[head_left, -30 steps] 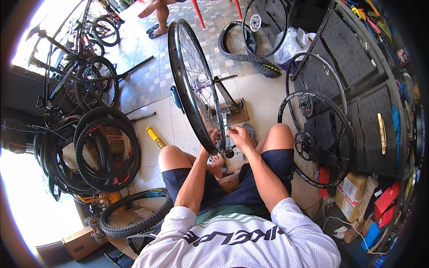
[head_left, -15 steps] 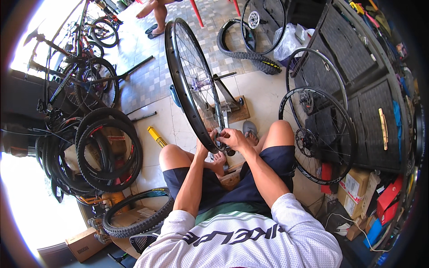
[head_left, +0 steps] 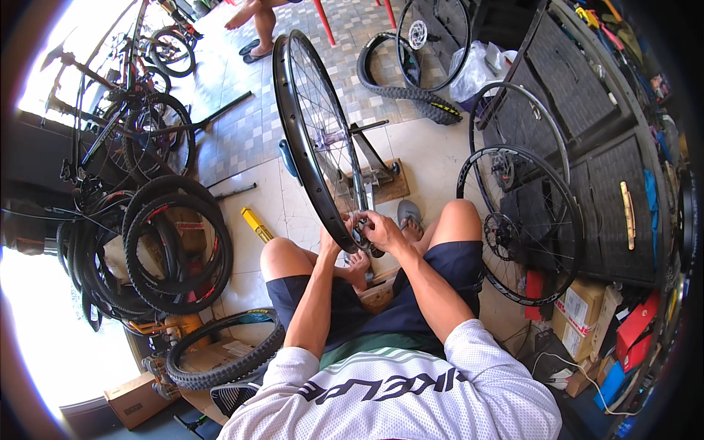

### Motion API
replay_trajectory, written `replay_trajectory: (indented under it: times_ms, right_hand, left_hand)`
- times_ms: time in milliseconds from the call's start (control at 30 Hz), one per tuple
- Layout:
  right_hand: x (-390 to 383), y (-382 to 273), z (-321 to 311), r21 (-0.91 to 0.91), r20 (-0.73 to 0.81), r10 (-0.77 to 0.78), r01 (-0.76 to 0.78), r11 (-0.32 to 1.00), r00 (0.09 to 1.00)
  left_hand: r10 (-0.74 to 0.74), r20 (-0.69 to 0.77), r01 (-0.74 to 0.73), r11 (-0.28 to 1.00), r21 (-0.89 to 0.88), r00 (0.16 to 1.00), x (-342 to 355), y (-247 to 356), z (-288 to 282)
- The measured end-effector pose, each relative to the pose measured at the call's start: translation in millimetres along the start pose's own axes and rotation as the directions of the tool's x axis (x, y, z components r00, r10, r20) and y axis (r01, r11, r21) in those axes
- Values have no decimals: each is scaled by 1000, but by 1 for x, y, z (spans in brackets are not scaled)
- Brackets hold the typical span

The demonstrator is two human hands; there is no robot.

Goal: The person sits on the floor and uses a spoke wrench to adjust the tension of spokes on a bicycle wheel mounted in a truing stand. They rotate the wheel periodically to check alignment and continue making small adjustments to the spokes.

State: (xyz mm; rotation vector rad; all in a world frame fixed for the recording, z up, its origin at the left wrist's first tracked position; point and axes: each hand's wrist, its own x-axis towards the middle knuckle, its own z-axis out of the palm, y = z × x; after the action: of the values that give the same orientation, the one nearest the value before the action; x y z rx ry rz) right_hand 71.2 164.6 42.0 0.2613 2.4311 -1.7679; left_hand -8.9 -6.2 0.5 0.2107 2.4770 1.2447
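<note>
"Pale floor tiles [head_left: 275, 207] underlie the upright, black-rimmed, wire-spoked bicycle wheel [head_left: 301, 154], stretching lengthwise away. Nearer hand?"

"Both: bare left hand [head_left: 330, 239] at its near end, closure hidden; bare right hand [head_left: 382, 232] just rightward, fingers curled, hold unclear."

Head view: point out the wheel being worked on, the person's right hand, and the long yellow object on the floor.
Wheel being worked on [head_left: 285, 103]: head view, on its black rim.
Right hand [head_left: 383, 231]: head view, back of the hand.
Long yellow object [head_left: 256, 225]: head view, middle of its length.
</note>
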Motion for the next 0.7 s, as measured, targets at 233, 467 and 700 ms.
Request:
replay_trajectory:
  times_ms: [233, 467, 700]
  right_hand:
    - [-4, -4, 6, -44, -80, -122, 119, 992, 989]
    - [-3, 0, 3, 92, -49, -5, 9, 996, 999]
    - [-5, -22, 17, -54, -124, -126, 120, 991, 984]
  left_hand:
    - [55, 28, -57, 996, 73, 998, 3, 8, 3]
    - [24, 127, -18, 999, -47, 992, 2, 15, -5]
    - [160, 136, -198, 918, 345, 978, 11, -25, -9]
